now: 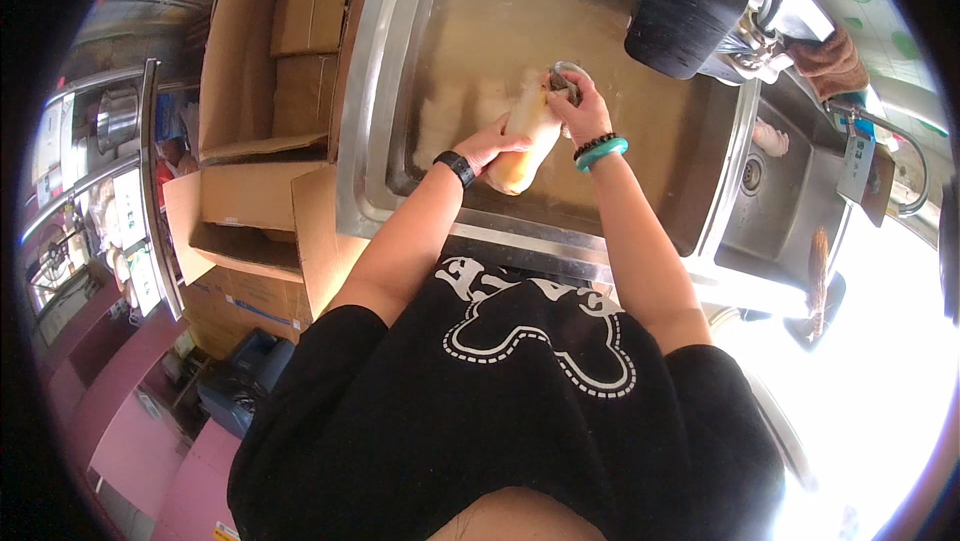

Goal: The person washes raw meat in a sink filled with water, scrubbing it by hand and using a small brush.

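Over a large stainless steel sink (360, 188) full of murky brownish water, my left hand (491, 145) grips a thick, pale vegetable (517, 158), yellowish at its near end. Its exact kind is not clear. It lies tilted, with the far end up and to the right. My right hand (583, 107) holds a grey scrubber (564, 83), seemingly metal wool, against the upper right side of the vegetable. Several pale shapes (469, 109) show dimly under the water to the left of it.
Open cardboard boxes (240, 53) stand left of the sink. A black box-like object (690, 8) overhangs the sink's far right corner. To the right is a smaller steel basin (787, 181) with a drain (751, 175) and a pale item (770, 137). A brown towel (832, 64) hangs beyond it.
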Motion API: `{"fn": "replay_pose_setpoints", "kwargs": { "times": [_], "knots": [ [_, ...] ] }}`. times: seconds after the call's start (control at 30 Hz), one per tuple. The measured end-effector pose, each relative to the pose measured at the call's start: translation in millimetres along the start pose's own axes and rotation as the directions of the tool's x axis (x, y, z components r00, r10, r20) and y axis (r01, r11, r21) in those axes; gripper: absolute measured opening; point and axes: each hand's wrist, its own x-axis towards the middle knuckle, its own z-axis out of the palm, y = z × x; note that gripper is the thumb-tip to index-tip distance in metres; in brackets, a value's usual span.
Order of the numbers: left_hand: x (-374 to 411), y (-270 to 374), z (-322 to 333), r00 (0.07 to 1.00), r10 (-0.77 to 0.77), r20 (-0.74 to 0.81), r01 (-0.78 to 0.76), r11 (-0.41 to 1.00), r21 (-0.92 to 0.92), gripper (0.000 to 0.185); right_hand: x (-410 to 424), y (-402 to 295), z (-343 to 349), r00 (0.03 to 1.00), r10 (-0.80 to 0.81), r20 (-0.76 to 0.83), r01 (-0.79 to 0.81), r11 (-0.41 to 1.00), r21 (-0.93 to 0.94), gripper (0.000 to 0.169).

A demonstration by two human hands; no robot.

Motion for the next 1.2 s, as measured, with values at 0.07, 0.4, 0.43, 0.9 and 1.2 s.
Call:
{"fn": "replay_pose_setpoints", "kwargs": {
  "times": [0.07, 0.4, 0.43, 0.9, 1.2],
  "knots": [
    [5.0, -7.6, -7.5, 0.999, 0.033, -0.040, -0.030, 0.995, 0.094, 0.065, 5.8, 6.9, -0.6, 0.999, -0.001, 0.036, 0.003, 0.999, -0.050, 0.037],
    [29.2, -24.3, -27.5, 0.984, -0.057, -0.166, 0.099, 0.962, 0.256, 0.052, 22.6, 14.8, -6.4, 0.931, -0.016, 0.365, 0.303, 0.594, -0.745, 0.027],
    [28.6, -23.4, -25.0, 0.981, -0.061, -0.183, 0.110, 0.955, 0.274, 0.051, 25.8, 11.4, -8.9, 0.901, 0.018, 0.433, 0.362, 0.517, -0.776, 0.026],
    [29.0, -30.1, -24.0, 0.981, -0.143, -0.133, 0.146, 0.989, 0.014, 0.037, -21.4, 25.2, -7.3, 0.997, -0.058, 0.044, 0.072, 0.857, -0.511, 0.012],
    [36.6, -38.3, -27.4, 0.953, -0.261, -0.153, 0.257, 0.965, -0.049, 0.040, 12.4, 38.2, 13.7, 0.991, -0.063, 0.115, 0.130, 0.563, -0.816, 0.027]
  ]
}}
